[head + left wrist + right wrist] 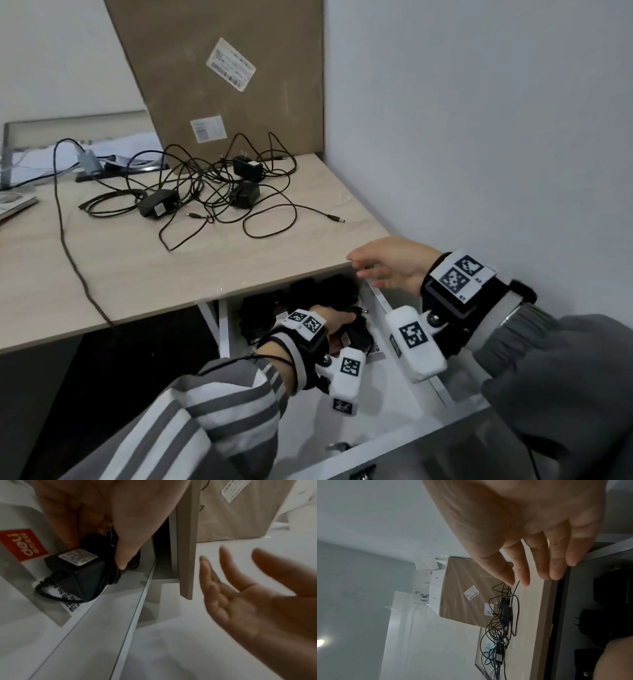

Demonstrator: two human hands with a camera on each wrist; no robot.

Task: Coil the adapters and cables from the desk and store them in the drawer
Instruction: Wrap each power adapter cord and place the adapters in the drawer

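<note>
- Left hand (334, 320), reaching down inside the white drawer (394, 425), has thumb and fingers curled around a matte black, boxy adapter (80, 573) with its cord wound round it and a pale label on top.
- Right hand (390, 263) hovers at the desk (171, 267) edge above the drawer, fingers straight and spread, holding nothing.
- More dark coiled bundles (308, 294) sit at the drawer's back, under the desk.
- On the desk's pale wood-grain top, three black adapters lie in a tangle of thin loose cables (219, 192).
- Behind the tangle, a flat brown cardboard box (222, 78) with white stickers leans against the plain white wall (479, 120).
</note>
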